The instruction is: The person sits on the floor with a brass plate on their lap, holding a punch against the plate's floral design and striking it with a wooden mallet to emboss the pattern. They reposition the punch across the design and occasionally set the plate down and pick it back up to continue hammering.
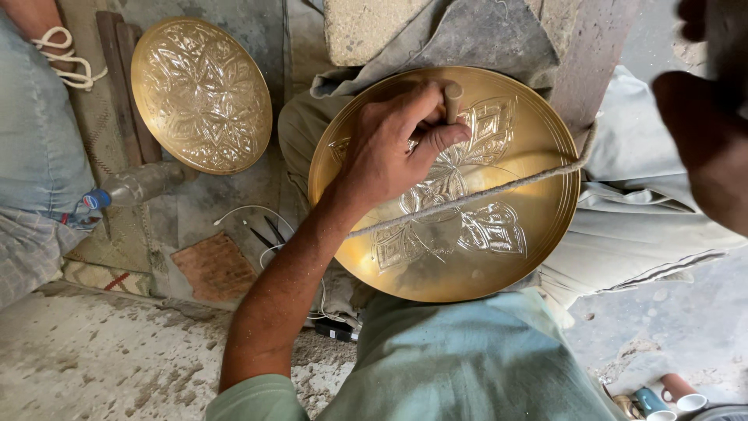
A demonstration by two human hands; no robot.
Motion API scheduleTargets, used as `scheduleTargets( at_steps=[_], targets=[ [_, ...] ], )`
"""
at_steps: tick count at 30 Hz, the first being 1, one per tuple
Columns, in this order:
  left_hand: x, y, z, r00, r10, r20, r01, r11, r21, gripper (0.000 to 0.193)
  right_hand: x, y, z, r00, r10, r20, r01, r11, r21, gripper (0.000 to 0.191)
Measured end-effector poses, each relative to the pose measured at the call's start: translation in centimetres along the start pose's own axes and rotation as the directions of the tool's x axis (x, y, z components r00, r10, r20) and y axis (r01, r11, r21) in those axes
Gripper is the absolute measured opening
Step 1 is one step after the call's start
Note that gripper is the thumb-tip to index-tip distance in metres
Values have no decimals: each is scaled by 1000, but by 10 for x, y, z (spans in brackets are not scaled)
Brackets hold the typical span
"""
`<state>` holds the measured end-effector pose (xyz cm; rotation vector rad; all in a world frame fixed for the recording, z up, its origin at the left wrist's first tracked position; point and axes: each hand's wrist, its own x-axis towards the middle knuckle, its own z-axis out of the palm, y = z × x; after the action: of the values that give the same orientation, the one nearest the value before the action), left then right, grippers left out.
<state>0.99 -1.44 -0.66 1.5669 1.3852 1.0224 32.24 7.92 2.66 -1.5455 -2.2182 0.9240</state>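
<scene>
A round brass plate (pixel 545 257) with a partly engraved flower pattern rests on my lap. A taut cord (pixel 510 185) runs across its face. My left hand (pixel 393 152) lies on the plate's upper left part, fingers closed around a short punch (pixel 453 100) that stands upright on the pattern. My right hand (pixel 705 144) hovers blurred and dark above the plate's right side, close to the camera. Whether it holds anything is unclear.
A second, fully patterned brass plate (pixel 201 93) lies on the floor at the upper left, beside a plastic bottle (pixel 140 183). Another person in pale blue cloth (pixel 35 148) sits at the left. Thin tools (pixel 265 232), a stone block (pixel 366 27) and cups (pixel 662 398) lie around.
</scene>
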Motion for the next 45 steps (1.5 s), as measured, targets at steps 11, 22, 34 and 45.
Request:
scheduleTargets(
  at_steps=[11, 22, 34, 45],
  targets=[
    [4, 8, -5, 1000, -12, -4, 11, 1000, -18, 29, 26, -5, -5, 999, -50, 12, 51, 998, -47, 30],
    [6, 5, -7, 998, 48, -40, -47, 999, 15, 29, 42, -9, -16, 995, -85, 45, 89, 992, -89, 31],
    [7, 2, -6, 996, 70, -64, -67, 997, 40, 27, 42, -10, -20, 994, -93, 61, 99, 990, -96, 31],
    [8, 5, -8, 998, 55, -43, -54, 998, 28, 25, 27, -12, -26, 995, -81, 54, 85, 993, -81, 31]
  ],
)
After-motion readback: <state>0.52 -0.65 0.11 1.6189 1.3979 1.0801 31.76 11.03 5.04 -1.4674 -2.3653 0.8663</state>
